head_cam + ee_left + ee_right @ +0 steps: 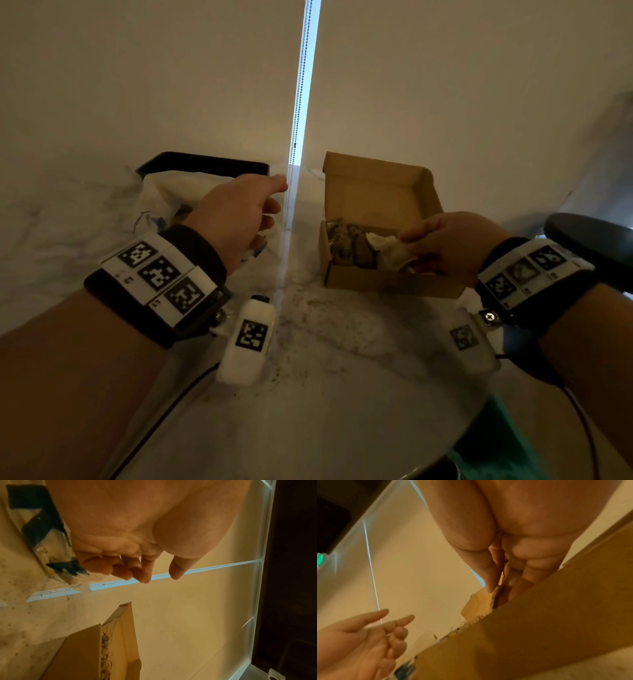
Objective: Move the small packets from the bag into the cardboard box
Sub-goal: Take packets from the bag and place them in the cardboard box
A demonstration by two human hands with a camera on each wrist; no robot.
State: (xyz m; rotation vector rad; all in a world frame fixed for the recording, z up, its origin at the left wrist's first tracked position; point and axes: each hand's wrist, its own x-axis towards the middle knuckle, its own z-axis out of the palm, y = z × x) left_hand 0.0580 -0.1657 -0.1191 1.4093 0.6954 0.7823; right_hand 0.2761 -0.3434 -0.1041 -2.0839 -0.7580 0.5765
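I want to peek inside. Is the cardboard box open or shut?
Open. The cardboard box has its lid standing up at the back, and packets show inside.

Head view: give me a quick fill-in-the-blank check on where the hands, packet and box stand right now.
1. The right hand pinches a crumpled packet over the open ____.
2. The left hand holds ____.
3. The cardboard box stands to the ____ of the plastic bag.
4. The box's lid flap stands ____.

Missing words: cardboard box; nothing; right; open
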